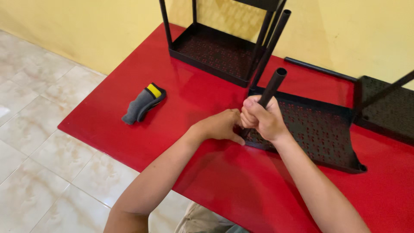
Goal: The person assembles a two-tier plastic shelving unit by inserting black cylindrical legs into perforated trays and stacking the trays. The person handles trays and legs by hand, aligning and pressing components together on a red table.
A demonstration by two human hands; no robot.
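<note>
A black perforated tray (pixel 319 129) lies flat on the red table (pixel 207 181). At its near left corner a short black tube (pixel 273 85) stands tilted upward. My right hand (pixel 262 118) is closed around the lower part of this tube. My left hand (pixel 221 125) rests against the same tray corner, fingers curled at its edge, just left of my right hand. The tube's foot and the corner socket are hidden behind my hands.
Farther back stands a black shelf frame (pixel 215 51) with upright poles. A loose black tube (pixel 319 68) lies by the yellow wall. Another black tray (pixel 384 108) sits at the right edge. A grey and yellow glove (pixel 143 103) lies on the left of the table, with a tiled floor (pixel 43 129) beyond it.
</note>
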